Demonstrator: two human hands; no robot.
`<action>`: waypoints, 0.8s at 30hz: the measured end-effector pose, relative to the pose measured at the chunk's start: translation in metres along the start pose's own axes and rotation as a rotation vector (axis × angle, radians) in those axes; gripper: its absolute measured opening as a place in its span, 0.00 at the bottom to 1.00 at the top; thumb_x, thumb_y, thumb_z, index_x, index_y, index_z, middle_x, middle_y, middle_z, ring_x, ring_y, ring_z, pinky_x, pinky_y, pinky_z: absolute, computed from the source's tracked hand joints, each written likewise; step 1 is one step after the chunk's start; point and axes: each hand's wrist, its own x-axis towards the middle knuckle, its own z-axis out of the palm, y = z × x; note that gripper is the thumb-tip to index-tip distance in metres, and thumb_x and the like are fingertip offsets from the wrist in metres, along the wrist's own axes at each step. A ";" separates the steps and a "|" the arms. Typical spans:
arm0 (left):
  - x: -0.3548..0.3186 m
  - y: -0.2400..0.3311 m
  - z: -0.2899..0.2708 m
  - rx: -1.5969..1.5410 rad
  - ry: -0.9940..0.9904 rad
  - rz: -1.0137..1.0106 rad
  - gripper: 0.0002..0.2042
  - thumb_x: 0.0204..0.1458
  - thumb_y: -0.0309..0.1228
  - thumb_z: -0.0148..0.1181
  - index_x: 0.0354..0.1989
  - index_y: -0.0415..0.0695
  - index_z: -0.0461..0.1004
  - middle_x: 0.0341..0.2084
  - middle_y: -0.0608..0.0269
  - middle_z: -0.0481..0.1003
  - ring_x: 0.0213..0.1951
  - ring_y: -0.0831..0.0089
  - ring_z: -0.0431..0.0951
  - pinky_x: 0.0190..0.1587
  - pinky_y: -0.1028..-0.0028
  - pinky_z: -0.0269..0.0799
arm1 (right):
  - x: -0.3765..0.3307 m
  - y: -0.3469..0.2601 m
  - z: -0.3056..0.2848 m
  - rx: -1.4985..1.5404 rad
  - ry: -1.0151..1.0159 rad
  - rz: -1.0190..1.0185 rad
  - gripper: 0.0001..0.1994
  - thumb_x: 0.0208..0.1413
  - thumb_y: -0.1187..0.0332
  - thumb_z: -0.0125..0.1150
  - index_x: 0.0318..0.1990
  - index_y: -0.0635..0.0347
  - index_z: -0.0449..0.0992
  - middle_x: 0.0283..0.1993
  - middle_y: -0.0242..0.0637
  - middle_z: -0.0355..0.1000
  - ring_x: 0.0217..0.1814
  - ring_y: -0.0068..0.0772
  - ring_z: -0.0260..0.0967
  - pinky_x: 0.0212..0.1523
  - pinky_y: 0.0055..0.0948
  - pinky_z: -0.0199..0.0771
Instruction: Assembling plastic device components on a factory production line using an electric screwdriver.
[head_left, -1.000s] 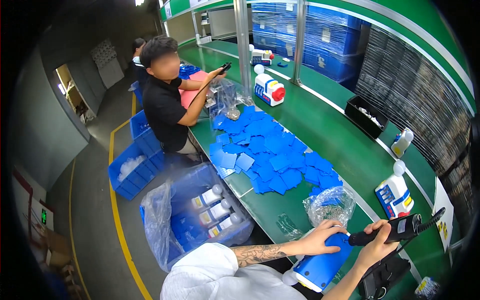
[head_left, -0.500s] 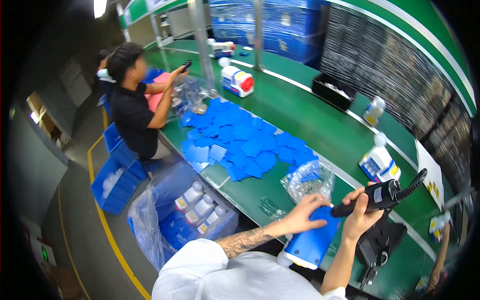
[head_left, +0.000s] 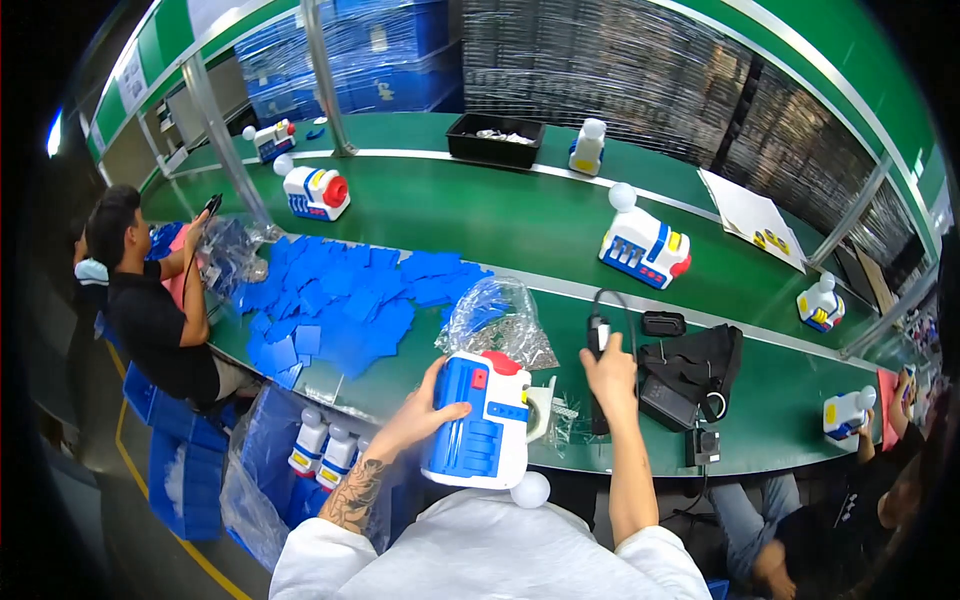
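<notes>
My left hand grips a chunky white and blue plastic toy by its blue side, over the table's front edge. The toy has a red round cap, a white handle and a white ball at its near end. To the right, my right hand is closed round a black electric screwdriver whose cord curves away at the top. The screwdriver is low over the green table; I cannot tell whether it touches. Just beyond the toy lies a clear plastic bag of small metallic pieces, likely screws.
Blue square sheets pile at the left. Similar toys stand on the green belt. A black pouch lies right of the screwdriver. A lined blue bin holds more toys. People work on both sides, one in black.
The screwdriver has left the toy's blue surface and come down to the table. My left hand has turned the toy, now showing its red cap. The view has swung right.
</notes>
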 end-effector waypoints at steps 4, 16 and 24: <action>0.001 0.024 -0.014 -0.261 0.090 0.056 0.42 0.40 0.39 0.62 0.63 0.45 0.44 0.41 0.48 0.69 0.45 0.64 0.71 0.46 0.70 0.66 | 0.007 0.011 0.025 -0.246 -0.069 -0.039 0.22 0.44 0.51 0.59 0.36 0.62 0.68 0.30 0.52 0.72 0.34 0.52 0.71 0.35 0.43 0.71; 0.097 0.111 0.035 0.567 0.215 1.146 0.27 0.32 0.24 0.62 0.44 0.63 0.69 0.56 0.51 0.55 0.60 0.48 0.52 0.58 0.41 0.39 | 0.042 0.004 -0.075 1.626 -0.602 0.119 0.28 0.57 0.46 0.37 0.52 0.62 0.62 0.50 0.40 0.67 0.52 0.35 0.65 0.52 0.37 0.65; 0.175 0.077 0.040 0.176 0.107 0.712 0.43 0.35 0.25 0.64 0.62 0.46 0.45 0.60 0.46 0.49 0.62 0.50 0.48 0.62 0.64 0.47 | 0.161 -0.051 -0.015 0.800 -0.083 -0.095 0.36 0.39 0.50 0.60 0.54 0.64 0.58 0.47 0.54 0.66 0.43 0.48 0.70 0.42 0.49 0.70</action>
